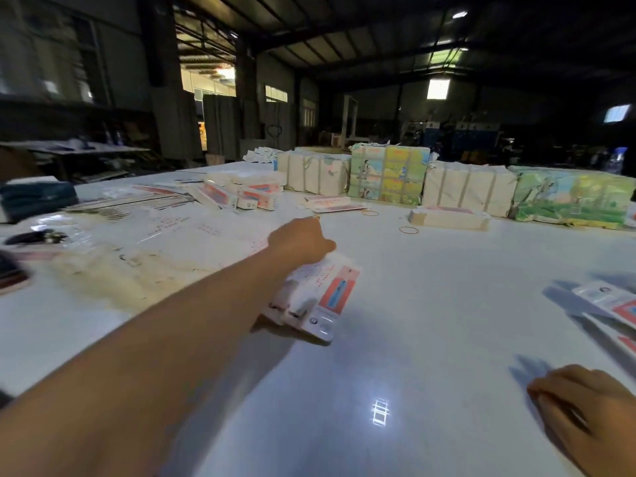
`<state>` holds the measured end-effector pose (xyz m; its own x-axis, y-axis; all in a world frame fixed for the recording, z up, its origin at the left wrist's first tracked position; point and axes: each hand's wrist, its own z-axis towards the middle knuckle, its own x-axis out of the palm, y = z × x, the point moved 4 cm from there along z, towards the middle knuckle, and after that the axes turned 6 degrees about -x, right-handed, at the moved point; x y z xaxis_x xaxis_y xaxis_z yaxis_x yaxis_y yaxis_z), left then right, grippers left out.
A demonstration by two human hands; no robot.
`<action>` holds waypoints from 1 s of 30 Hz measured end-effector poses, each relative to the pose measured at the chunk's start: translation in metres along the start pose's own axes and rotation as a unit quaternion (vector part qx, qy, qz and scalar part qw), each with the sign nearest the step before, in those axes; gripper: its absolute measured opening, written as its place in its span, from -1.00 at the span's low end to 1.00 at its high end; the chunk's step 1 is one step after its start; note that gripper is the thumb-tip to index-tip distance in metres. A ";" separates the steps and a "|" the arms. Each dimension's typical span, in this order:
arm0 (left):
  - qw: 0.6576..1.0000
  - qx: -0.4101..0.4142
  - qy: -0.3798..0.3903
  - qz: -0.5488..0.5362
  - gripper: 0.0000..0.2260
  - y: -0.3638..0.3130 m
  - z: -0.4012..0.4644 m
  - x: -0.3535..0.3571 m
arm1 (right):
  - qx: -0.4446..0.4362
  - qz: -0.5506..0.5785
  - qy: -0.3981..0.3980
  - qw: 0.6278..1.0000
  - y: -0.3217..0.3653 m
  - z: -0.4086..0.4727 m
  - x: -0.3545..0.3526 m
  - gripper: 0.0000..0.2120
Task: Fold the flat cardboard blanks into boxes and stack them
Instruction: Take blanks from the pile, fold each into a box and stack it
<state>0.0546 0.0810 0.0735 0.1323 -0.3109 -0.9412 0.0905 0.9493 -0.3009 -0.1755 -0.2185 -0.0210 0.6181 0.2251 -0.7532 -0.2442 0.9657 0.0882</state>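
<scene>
left arm stretched fwd over white worktop (413, 304), left hand (299, 241) gripping folded box (320, 294), right hand (585, 407) laid flat, fingers relaxed, nothing held

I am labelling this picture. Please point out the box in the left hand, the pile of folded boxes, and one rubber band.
box (315, 297), head view, on its printed top face.
pile of folded boxes (246, 192), head view, on the middle boxes.
rubber band (409, 230), head view, on the ring.

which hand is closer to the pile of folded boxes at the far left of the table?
Left. The left hand reaches out toward the pile of folded boxes, a folded box under it. The right hand rests near the table's near edge.
</scene>
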 end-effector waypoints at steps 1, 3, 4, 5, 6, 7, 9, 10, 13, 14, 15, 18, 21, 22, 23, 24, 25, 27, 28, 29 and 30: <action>0.998 -0.044 -0.015 0.047 -0.43 0.027 0.010 -0.007 | 0.000 0.007 0.003 1.000 0.000 0.000 0.000 -0.28; 0.986 -0.120 -0.003 0.117 -0.13 0.073 0.020 -0.009 | 0.014 0.009 0.003 1.000 0.001 0.001 -0.002 -0.29; 0.980 -0.140 0.010 0.143 -0.02 0.090 0.022 -0.005 | 0.026 0.009 0.007 1.000 0.004 0.002 -0.006 -0.30; 0.976 -0.144 0.016 0.165 0.04 0.102 0.024 0.001 | 0.036 0.014 0.009 0.999 0.003 0.001 -0.003 -0.31; 0.974 -0.138 0.012 0.178 0.04 0.108 0.026 0.007 | 0.046 0.019 0.019 0.999 0.005 0.001 -0.001 -0.34; 0.975 -0.130 0.004 0.181 0.02 0.111 0.029 0.010 | 0.049 0.032 0.029 0.998 0.005 0.002 -0.001 -0.42; 0.980 -0.131 -0.006 0.151 -0.04 0.110 0.034 0.010 | 0.043 0.071 0.088 0.993 0.006 0.003 -0.001 -0.75; 0.982 -0.134 -0.007 0.130 -0.08 0.108 0.036 0.008 | 0.044 0.073 0.115 0.990 0.004 0.001 0.000 -0.76; 0.986 -0.134 -0.009 0.095 -0.21 0.104 0.038 0.005 | 0.061 0.063 0.159 0.983 -0.002 -0.004 0.005 -0.57; 0.986 -0.136 -0.015 0.092 -0.23 0.103 0.038 0.006 | 0.070 0.066 0.154 0.983 -0.002 -0.003 0.006 -0.51; 0.986 -0.135 -0.032 0.098 -0.24 0.100 0.037 0.006 | 0.049 0.053 0.143 0.987 -0.001 -0.003 0.009 -0.52; 0.969 -0.081 -0.147 0.179 -0.37 0.073 0.026 0.001 | 0.054 -0.011 0.073 0.996 0.005 -0.003 0.005 -0.64; 0.950 0.018 -0.212 0.229 -0.63 0.033 0.010 -0.009 | 0.065 -0.070 0.056 0.994 0.014 0.001 -0.007 -0.94; 0.960 0.035 -0.197 0.197 -0.74 0.021 0.005 -0.013 | 0.071 -0.068 0.065 0.993 0.015 0.001 -0.007 -0.86; 0.973 0.046 -0.176 0.145 -0.82 0.008 0.001 -0.018 | 0.075 -0.057 0.081 0.992 0.018 0.001 -0.006 -0.81; 0.983 0.057 -0.153 0.080 -0.86 -0.005 -0.003 -0.023 | 0.074 -0.055 0.086 0.992 0.019 0.002 -0.006 -0.81; 0.989 0.077 -0.127 0.002 -0.87 -0.021 -0.008 -0.027 | 0.064 -0.053 0.080 0.993 0.020 0.003 -0.008 -0.83; 0.976 0.125 -0.032 -0.178 -0.83 -0.054 -0.024 -0.026 | 0.062 -0.039 0.081 0.994 0.023 0.003 -0.011 -0.85; 0.954 0.145 0.031 -0.261 -0.78 -0.069 -0.037 -0.021 | 0.060 -0.040 0.081 0.994 0.022 0.003 -0.012 -0.86; 0.933 0.161 0.084 -0.309 -0.74 -0.081 -0.051 -0.013 | 0.056 -0.043 0.083 0.994 0.021 0.002 -0.012 -0.86; 0.923 0.179 0.124 -0.317 -0.71 -0.091 -0.066 -0.001 | 0.060 -0.043 0.088 0.993 0.020 0.002 -0.012 -0.86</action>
<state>-0.0185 -0.0018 0.0922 -0.2855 -0.7363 -0.6135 0.3975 0.4916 -0.7748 -0.1868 -0.2016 -0.0086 0.4894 0.1252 -0.8630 -0.0984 0.9912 0.0881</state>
